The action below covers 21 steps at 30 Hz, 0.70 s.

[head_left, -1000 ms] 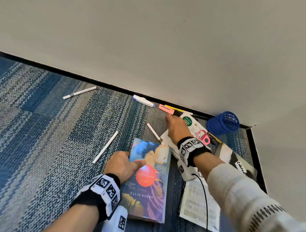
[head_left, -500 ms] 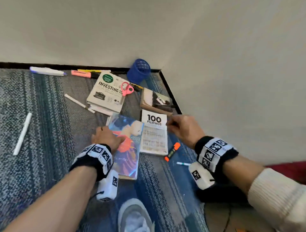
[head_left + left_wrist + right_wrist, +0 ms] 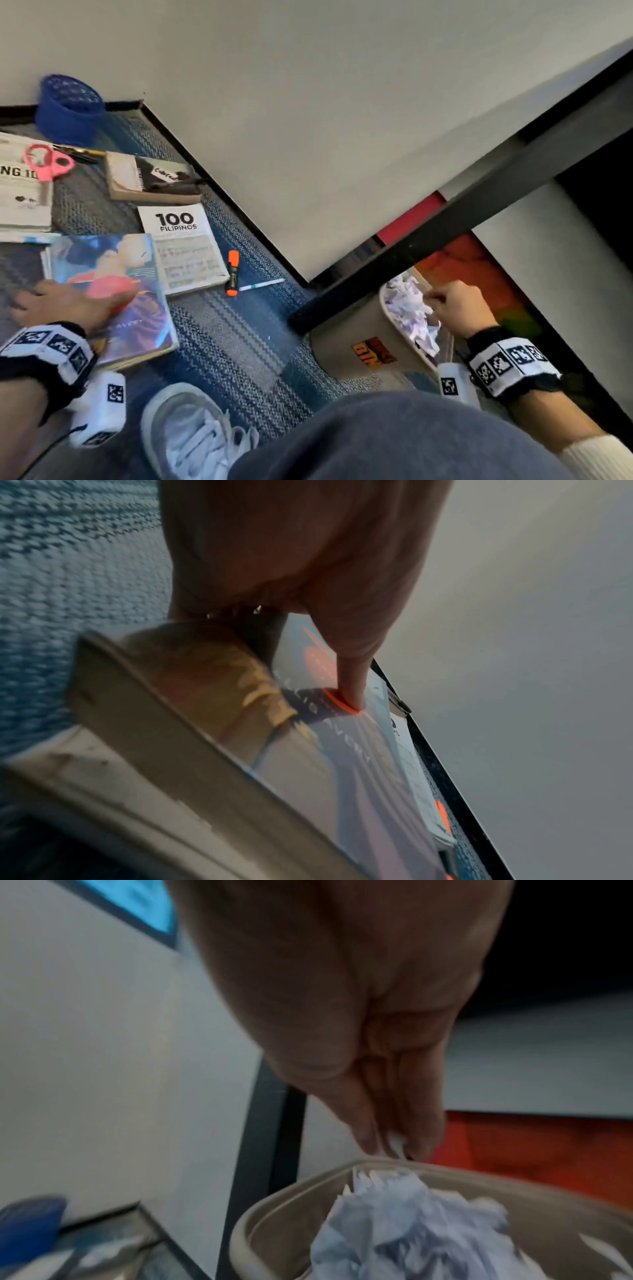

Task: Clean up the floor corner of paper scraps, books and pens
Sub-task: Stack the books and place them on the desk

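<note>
My left hand (image 3: 68,301) holds the colourful novel (image 3: 137,329) by its left edge on the carpet. Its thumb (image 3: 352,693) presses on the red circle of the cover (image 3: 342,764), and the other fingers are hidden. My right hand (image 3: 448,301) hovers over a beige wastebasket (image 3: 346,342) stuffed with crumpled paper (image 3: 407,308). In the right wrist view its fingertips (image 3: 366,1139) pinch a small white paper scrap (image 3: 397,1142) just above the bin rim (image 3: 246,1229). An orange highlighter (image 3: 233,272) and a white pen (image 3: 262,284) lie beside the "100 Filipinos" book (image 3: 181,246).
A brown-edged book (image 3: 154,178), a white book (image 3: 20,202) with pink scissors (image 3: 48,164) on it and a blue mesh cup (image 3: 68,109) sit in the wall corner. A black desk bar (image 3: 445,233) crosses above the bin. My white shoe (image 3: 191,435) and grey knee are close below.
The head view has swung right. My right hand has moved from the floor beside the "100 Filipinos" book to above the wastebasket. The left hand stays on the novel.
</note>
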Motion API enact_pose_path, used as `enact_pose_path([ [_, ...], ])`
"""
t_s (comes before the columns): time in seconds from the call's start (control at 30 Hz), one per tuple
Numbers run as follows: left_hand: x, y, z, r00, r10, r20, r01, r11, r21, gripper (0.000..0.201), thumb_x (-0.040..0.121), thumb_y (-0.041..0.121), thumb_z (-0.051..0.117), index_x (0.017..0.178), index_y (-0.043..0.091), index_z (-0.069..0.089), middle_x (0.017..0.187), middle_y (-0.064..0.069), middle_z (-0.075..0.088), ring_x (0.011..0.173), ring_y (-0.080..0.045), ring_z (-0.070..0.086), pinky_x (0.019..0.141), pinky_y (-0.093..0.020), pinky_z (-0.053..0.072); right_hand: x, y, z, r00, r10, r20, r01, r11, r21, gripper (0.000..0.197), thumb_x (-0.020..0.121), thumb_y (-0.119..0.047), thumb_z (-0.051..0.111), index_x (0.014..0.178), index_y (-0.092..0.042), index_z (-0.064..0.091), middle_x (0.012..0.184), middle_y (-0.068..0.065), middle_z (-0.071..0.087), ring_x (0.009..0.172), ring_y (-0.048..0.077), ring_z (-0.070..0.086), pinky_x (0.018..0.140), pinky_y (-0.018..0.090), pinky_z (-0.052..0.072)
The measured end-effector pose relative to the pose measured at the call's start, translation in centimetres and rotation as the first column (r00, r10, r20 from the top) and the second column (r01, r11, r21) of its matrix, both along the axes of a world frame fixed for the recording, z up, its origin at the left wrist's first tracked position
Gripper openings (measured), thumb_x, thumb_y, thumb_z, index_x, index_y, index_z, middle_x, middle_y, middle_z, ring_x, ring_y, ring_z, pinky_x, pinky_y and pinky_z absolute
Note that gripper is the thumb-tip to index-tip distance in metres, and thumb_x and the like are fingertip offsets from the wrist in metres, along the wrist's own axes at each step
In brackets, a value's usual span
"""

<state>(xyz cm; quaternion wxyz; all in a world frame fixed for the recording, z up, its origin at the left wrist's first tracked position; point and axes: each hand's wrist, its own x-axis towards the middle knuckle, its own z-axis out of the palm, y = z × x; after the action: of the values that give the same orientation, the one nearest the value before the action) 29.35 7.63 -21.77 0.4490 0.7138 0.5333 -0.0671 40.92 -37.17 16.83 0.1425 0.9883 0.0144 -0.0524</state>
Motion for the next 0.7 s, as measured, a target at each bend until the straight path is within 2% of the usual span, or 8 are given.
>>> enact_pose_path([
  [0.07, 0.0, 0.6, -1.9, 1.0, -0.003, 0.014, 0.004, 1.0, -0.012, 0.14, 0.018, 0.094, 0.065, 0.114, -0.008, 0.053, 0.115, -0.037, 0.054, 0.106, -0.053, 0.055, 0.09, -0.062, 0.047, -0.1, -0.4, -0.1, 1.0, -0.004, 0.021, 0.003, 0.998, 0.061, 0.022, 0.092, -0.017, 0.056, 0.104, -0.019, 0.075, 0.104, 0.004, 0.074, 0.099, 0.027, 0.066, 0.083, 0.024, 0.046],
  [0.13, -0.1, 0.9, -0.8, 0.999, -0.012, -0.049, 0.012, 1.0, -0.008, 0.136, 0.015, 0.095, 0.064, 0.106, -0.005, 0.062, 0.104, -0.031, 0.062, 0.099, -0.047, 0.061, 0.083, -0.055, 0.054, -0.1, 0.6, -0.1, 0.996, 0.015, 0.087, -0.025, 0.993, 0.12, 0.021, 0.09, -0.021, 0.054, 0.094, -0.022, 0.075, 0.094, 0.005, 0.075, 0.092, 0.031, 0.068, 0.084, 0.033, 0.054],
  [0.23, -1.7, 0.0, 5.4, 0.996, -0.024, -0.089, 0.025, 1.0, 0.004, 0.117, 0.041, 0.073, 0.083, 0.117, -0.011, 0.056, 0.119, -0.036, 0.055, 0.113, -0.05, 0.053, 0.091, -0.055, 0.049, -0.9, 5.3, -0.8, 0.983, 0.128, 0.133, -0.141, 0.986, 0.092, 0.026, 0.089, -0.036, 0.054, 0.072, -0.021, 0.066, 0.067, 0.001, 0.069, 0.07, 0.026, 0.066, 0.068, 0.037, 0.054],
  [0.3, -2.2, 0.0, 6.7, 0.998, -0.009, -0.068, 0.009, 1.0, 0.001, 0.105, 0.059, 0.061, 0.083, 0.126, -0.012, 0.05, 0.128, -0.038, 0.049, 0.12, -0.05, 0.049, 0.097, -0.054, 0.046, -1.5, 10.4, -2.7, 0.962, 0.262, 0.07, -0.269, 0.956, 0.12, 0.032, 0.089, -0.044, 0.054, 0.068, -0.02, 0.061, 0.064, 0.0, 0.067, 0.068, 0.025, 0.064, 0.065, 0.035, 0.052],
  [0.4, -2.7, 0.8, 7.8, 0.998, -0.06, -0.027, 0.059, 0.998, -0.021, 0.084, 0.073, 0.054, 0.077, 0.124, -0.008, 0.054, 0.127, -0.034, 0.055, 0.117, -0.047, 0.054, 0.095, -0.047, 0.047, -0.8, 17.7, -8.4, 0.899, 0.416, -0.136, -0.38, 0.897, 0.228, 0.029, 0.089, -0.045, 0.057, 0.077, -0.02, 0.065, 0.077, 0.006, 0.069, 0.077, 0.024, 0.063, 0.066, 0.029, 0.046],
  [0.53, -3.8, 2.2, 9.1, 0.988, -0.146, -0.042, 0.146, 0.989, -0.003, 0.067, 0.08, 0.062, 0.066, 0.111, 0.002, 0.069, 0.111, -0.023, 0.068, 0.103, -0.038, 0.064, 0.082, -0.037, 0.049, 1.4, 25.1, -17.8, 0.785, 0.425, -0.451, -0.321, 0.901, 0.291, 0.043, 0.089, -0.043, 0.06, 0.118, -0.011, 0.06, 0.117, 0.01, 0.066, 0.109, 0.027, 0.06, 0.084, 0.029, 0.044],
  [0.6, -4.5, 2.0, 9.3, 0.984, -0.17, -0.062, 0.172, 0.985, 0.026, 0.07, 0.081, 0.068, 0.06, 0.106, 0.003, 0.07, 0.108, -0.023, 0.068, 0.101, -0.037, 0.064, 0.08, -0.036, 0.049, 1.9, 27.3, -20.5, 0.775, 0.408, -0.483, -0.262, 0.903, 0.342, 0.057, 0.089, -0.039, 0.063, 0.133, -0.006, 0.048, 0.133, 0.011, 0.056, 0.121, 0.028, 0.054, 0.094, 0.028, 0.042],
  [0.7, -5.3, 1.3, 9.2, 0.978, -0.173, -0.114, 0.181, 0.982, 0.059, 0.077, 0.082, 0.072, 0.052, 0.109, 0.002, 0.068, 0.115, -0.024, 0.066, 0.106, -0.038, 0.062, 0.085, -0.037, 0.048, 4.0, 28.7, -23.8, 0.819, 0.361, -0.446, -0.156, 0.888, 0.433, 0.065, 0.081, -0.036, 0.073, 0.132, -0.004, 0.048, 0.135, 0.011, 0.056, 0.12, 0.028, 0.055, 0.101, 0.031, 0.043],
])
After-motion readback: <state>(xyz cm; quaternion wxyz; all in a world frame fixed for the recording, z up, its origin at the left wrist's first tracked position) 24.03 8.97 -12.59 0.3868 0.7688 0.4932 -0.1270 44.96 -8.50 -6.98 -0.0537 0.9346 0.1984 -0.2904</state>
